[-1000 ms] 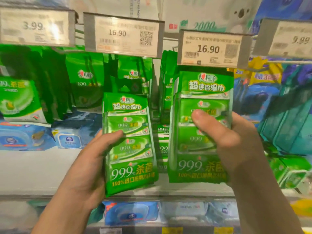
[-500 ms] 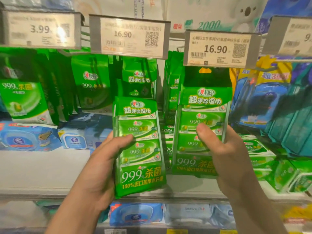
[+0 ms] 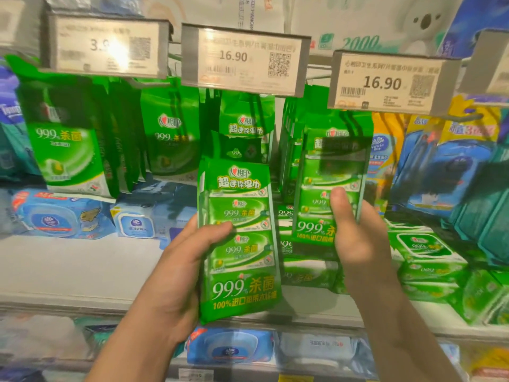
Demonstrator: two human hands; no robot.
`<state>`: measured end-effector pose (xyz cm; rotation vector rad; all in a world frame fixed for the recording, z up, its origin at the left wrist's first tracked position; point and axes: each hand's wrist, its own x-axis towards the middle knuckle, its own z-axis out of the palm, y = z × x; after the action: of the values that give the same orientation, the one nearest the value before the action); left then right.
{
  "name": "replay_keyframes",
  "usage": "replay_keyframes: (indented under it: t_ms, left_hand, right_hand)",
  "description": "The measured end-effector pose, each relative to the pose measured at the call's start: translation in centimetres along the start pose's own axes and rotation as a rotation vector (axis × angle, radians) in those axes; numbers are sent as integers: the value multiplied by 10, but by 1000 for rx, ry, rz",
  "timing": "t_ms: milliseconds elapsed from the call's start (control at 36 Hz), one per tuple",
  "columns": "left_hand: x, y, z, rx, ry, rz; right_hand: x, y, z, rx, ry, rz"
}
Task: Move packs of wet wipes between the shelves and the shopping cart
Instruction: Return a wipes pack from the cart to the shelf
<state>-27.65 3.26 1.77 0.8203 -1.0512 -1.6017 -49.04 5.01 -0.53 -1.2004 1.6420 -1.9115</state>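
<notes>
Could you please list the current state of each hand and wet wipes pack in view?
Left hand: grips the left green pack.
Left green pack: held upright, clear of the hooks.
Right hand: grips the right green pack.
Right green pack: held upright, raised under the 16.90 price tag.

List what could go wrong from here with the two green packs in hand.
1. The right hand holds its green multipack of wet wipes up near the hanging row; it may knock neighbouring packs off.
2. The left hand grips its green multipack only by one edge, so it could slip.
</notes>
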Motion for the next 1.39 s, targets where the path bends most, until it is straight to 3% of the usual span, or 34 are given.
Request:
replay_keyframes:
  t_ms: [194, 500, 889, 972, 1167, 1389]
  left_hand:
    - [-4, 0, -2, -28, -25, -20]
    - [-34, -8, 2, -182, -51, -33]
    - [-31, -17, 10, -221, -159, -43]
    - [-29, -19, 11, -218, -170, -50]
    - [-29, -23, 22, -191, -193, -56]
    - [-28, -32, 45, -167, -222, -81]
  right_hand:
    - [29, 3, 13, -189, 45, 77]
    - [43, 13, 20, -211, 32, 91]
    - [27, 11, -4, -121, -52, 104]
    - [18, 10, -13, -111, -6, 138]
    - [-15, 4, -34, -83, 45, -16]
    - [-39, -9, -53, -74, 7, 130]
